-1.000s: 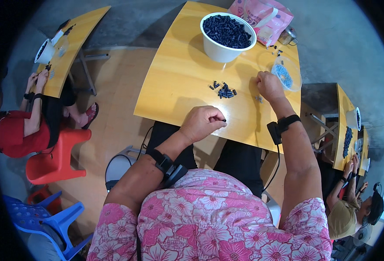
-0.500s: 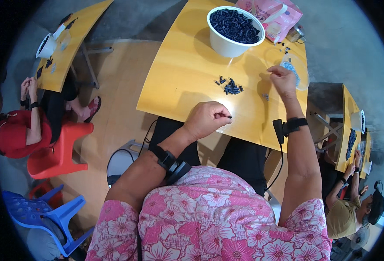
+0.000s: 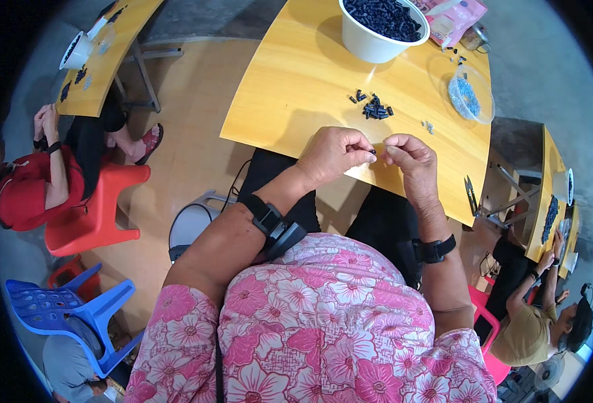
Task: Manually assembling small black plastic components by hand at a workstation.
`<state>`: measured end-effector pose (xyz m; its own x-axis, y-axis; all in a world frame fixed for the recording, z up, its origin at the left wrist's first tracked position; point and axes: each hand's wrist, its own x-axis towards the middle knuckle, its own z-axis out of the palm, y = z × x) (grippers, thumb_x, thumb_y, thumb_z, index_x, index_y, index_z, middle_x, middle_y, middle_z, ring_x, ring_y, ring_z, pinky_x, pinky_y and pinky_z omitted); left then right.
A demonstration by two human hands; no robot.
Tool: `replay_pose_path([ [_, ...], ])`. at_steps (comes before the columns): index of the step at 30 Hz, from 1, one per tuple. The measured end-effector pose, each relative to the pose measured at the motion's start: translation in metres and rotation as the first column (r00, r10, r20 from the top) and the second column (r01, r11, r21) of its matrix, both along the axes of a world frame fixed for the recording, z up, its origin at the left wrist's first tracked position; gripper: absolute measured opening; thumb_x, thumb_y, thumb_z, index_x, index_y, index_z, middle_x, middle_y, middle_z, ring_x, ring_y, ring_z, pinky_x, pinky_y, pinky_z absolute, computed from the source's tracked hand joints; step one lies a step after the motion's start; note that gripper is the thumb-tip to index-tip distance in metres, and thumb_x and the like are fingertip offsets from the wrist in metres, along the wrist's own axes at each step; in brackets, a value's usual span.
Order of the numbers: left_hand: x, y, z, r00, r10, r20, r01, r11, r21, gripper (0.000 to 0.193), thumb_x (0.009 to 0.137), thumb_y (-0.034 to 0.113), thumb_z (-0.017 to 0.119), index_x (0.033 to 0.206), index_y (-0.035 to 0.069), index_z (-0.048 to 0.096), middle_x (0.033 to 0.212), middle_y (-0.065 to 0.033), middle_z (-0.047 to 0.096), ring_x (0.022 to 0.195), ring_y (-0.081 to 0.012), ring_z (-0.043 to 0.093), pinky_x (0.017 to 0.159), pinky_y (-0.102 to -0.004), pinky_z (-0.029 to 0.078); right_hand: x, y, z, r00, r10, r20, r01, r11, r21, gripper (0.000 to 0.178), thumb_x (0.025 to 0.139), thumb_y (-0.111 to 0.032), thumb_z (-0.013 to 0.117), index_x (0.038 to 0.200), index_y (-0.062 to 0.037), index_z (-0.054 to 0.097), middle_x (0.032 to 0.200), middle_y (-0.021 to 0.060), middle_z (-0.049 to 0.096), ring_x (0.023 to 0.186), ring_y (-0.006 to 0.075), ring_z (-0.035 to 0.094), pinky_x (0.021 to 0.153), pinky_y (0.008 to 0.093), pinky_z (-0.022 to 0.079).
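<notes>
Above the table's near edge, my left hand pinches a small black tubular piece between thumb and fingertips. My right hand faces it almost fingertip to fingertip, thumb and fingers also pinched; whatever lies in that pinch is too small to make out. Just beyond the hands is a small pile of black tubular pieces. To its right sits a little cluster of tiny pale pieces. A round clear dish farther right holds light-blue and whitish small bits.
A white bowl heaped with black pieces stands at the far side of the yellow table. Behind it are a pink bag and a glass jar. Black scissors lie at the right edge. Other people sit at tables left and right.
My right hand has come back from beside the clear dish to meet my left hand. My left hand, still pinching the black piece, has shifted slightly right and away from me.
</notes>
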<state>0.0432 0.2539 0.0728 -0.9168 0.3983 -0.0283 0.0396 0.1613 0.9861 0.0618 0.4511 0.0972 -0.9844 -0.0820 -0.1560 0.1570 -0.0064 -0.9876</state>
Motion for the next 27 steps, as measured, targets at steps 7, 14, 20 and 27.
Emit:
replay_pose_path([
  [7, 0.0018, -0.0024, 0.0017, 1.000, 0.011, -0.021, -0.011, 1.000, -0.003, 0.012, 0.081, 0.010, 0.075, 0.085, 0.000, 0.072, 0.072, -0.0043, 0.069, 0.066, -0.0071, 0.060, 0.062, -0.0243, 0.050, 0.0054, -0.0101, -0.0034, 0.999, 0.039, 0.013, -0.039, 0.999, -0.003, 0.010, 0.089, -0.003, 0.063, 0.096, 0.0003, 0.069, 0.084, 0.0007, 0.067, 0.075, 0.0077, 0.058, 0.072, 0.0228, 0.048],
  [14, 0.0002, -0.0009, 0.0006, 0.999, 0.017, -0.035, -0.017, 1.000, 0.004, 0.011, 0.080, 0.012, 0.075, 0.082, 0.001, 0.072, 0.071, -0.0051, 0.069, 0.065, -0.0085, 0.061, 0.061, -0.0247, 0.049, 0.0041, -0.0087, -0.0044, 0.998, 0.049, 0.044, -0.050, 0.998, 0.036, 0.010, 0.089, -0.003, 0.063, 0.096, 0.0006, 0.070, 0.084, 0.0004, 0.067, 0.077, 0.0075, 0.059, 0.073, 0.0216, 0.049],
  [20, -0.0004, 0.0004, -0.0005, 0.999, 0.024, -0.031, -0.024, 1.000, -0.006, 0.013, 0.079, 0.013, 0.076, 0.081, 0.001, 0.072, 0.070, -0.0056, 0.069, 0.064, -0.0089, 0.061, 0.060, -0.0249, 0.049, 0.0030, -0.0085, -0.0040, 0.997, 0.048, 0.063, -0.049, 0.999, 0.022, 0.010, 0.090, -0.002, 0.063, 0.096, 0.0008, 0.070, 0.084, 0.0007, 0.067, 0.076, 0.0079, 0.059, 0.073, 0.0216, 0.049],
  [27, -0.0001, 0.0001, -0.0009, 0.997, 0.033, -0.072, -0.035, 0.999, -0.023, 0.013, 0.079, 0.013, 0.076, 0.080, 0.001, 0.071, 0.070, -0.0054, 0.068, 0.064, -0.0092, 0.061, 0.060, -0.0250, 0.049, 0.0029, -0.0089, -0.0051, 0.996, 0.052, 0.066, -0.053, 0.999, -0.001, 0.010, 0.090, -0.001, 0.063, 0.096, 0.0014, 0.070, 0.082, 0.0004, 0.066, 0.075, 0.0077, 0.058, 0.074, 0.0219, 0.049],
])
